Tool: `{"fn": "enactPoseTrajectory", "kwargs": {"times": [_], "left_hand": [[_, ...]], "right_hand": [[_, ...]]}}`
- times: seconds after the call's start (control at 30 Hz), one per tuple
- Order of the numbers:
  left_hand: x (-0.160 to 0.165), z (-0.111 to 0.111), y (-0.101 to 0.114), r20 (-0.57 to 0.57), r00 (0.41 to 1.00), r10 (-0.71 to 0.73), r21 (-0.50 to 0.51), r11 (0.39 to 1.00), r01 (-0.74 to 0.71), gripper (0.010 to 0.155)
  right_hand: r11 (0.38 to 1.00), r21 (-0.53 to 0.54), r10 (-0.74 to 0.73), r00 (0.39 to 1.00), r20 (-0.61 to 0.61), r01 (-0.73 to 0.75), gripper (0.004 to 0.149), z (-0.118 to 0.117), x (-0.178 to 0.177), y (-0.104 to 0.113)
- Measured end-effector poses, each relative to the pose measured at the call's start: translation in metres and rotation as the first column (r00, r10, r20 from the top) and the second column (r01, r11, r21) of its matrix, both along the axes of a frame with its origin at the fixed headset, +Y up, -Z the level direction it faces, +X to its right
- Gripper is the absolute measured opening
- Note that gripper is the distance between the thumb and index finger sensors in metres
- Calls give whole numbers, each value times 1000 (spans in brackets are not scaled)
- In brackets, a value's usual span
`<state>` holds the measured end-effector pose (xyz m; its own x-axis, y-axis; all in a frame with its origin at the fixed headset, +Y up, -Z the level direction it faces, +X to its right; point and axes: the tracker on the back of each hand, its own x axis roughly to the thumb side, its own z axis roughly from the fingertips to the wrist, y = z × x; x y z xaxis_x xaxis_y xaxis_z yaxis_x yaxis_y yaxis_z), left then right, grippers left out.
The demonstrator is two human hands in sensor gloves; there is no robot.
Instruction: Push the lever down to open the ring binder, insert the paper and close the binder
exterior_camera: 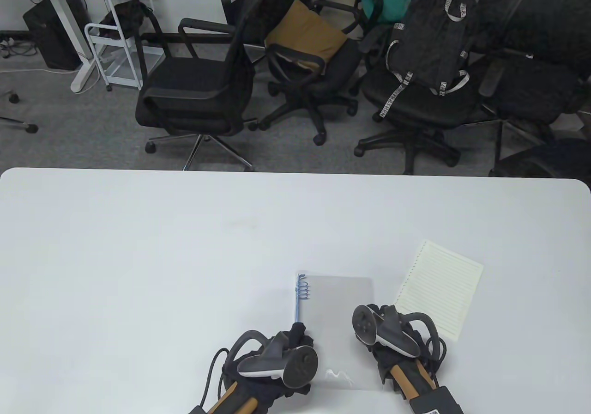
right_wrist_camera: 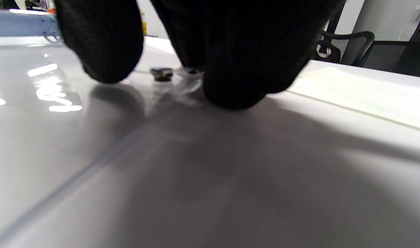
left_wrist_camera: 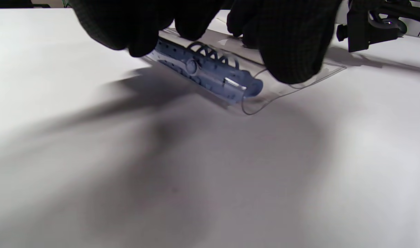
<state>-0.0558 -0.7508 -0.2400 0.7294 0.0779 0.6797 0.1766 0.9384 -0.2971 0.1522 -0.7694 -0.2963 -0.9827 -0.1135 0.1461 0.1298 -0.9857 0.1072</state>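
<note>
Binder at your near edge of the bench, spine lever under your left fingers.

The ring binder (exterior_camera: 333,312) lies flat with its clear cover spread right, its blue spine (left_wrist_camera: 210,74) running straight away from you, so the long axis points from your left hand (exterior_camera: 277,358) toward the far edge. Your left hand's fingers (left_wrist_camera: 289,51) curl down over the near end of the spine, touching or just above it; I cannot tell whether they clamp anything. Your right hand (exterior_camera: 392,335) rests with fingers (right_wrist_camera: 237,82) bent onto the cover, gripping nothing. The lined paper (exterior_camera: 438,287) lies just right of the binder, nearest your right hand. The lever itself is hidden under the glove.
</note>
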Motion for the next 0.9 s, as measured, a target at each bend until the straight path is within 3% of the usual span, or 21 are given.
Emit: {"fn": "enactPoseTrajectory", "kwargs": {"times": [0.4, 0.63, 0.9], "left_hand": [[5, 1, 1, 11, 999, -49, 40, 998, 49, 91], [6, 1, 1, 15, 999, -53, 78, 996, 51, 87], [7, 2, 1, 9, 999, -39, 95, 995, 38, 86]], "right_hand": [[973, 109, 218, 966, -140, -204, 45, 5, -21, -8], [981, 117, 172, 976, -132, -157, 39, 3, -16, -8], [994, 108, 11, 998, -65, -4, 37, -1, 2, -3]]}}
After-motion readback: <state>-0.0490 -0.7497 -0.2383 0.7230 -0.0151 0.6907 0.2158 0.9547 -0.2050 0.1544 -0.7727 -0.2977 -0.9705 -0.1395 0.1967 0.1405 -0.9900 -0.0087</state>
